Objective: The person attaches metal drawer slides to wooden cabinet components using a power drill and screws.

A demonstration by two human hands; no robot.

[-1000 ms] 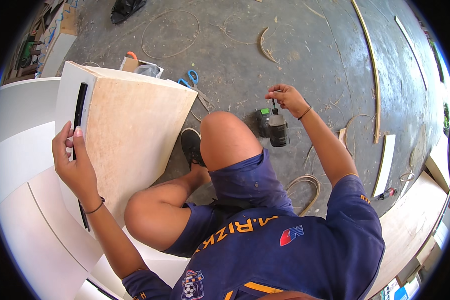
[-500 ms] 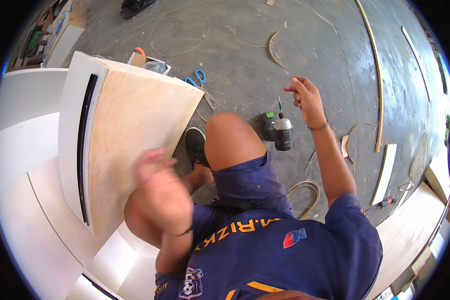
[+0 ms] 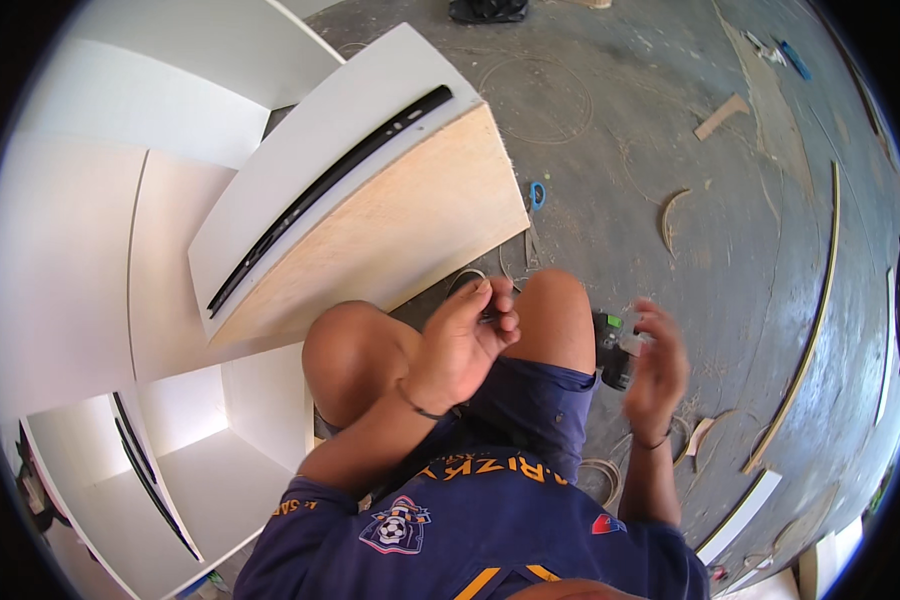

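My left hand point(image 3: 460, 350) is raised above my knees, its fingers curled in toward the thumb. Something small and dark shows between them, too little of it to name. Over the floor on the right, my right hand point(image 3: 657, 372) is slightly blurred, its fingers loosely stretched and nothing visible in them. Partly behind it lies a black cordless drill point(image 3: 610, 365) with a green patch. To the left leans a white panel piece point(image 3: 325, 130) with a long black handle strip point(image 3: 335, 195) and a bare wood side point(image 3: 390, 220).
White cabinets point(image 3: 70, 240) fill the left side, one with an open compartment point(image 3: 210, 465). Blue-handled scissors point(image 3: 537, 195) lie past the wood side. Edging offcuts point(image 3: 673, 220), a long thin strip point(image 3: 815, 330) and a white strip point(image 3: 740, 515) lie on the grey floor.
The view has turned toward the left, showing more of the cabinets. My left hand has moved toward the middle and curled its fingers. My right hand has come down nearer my body, its pinch loosened.
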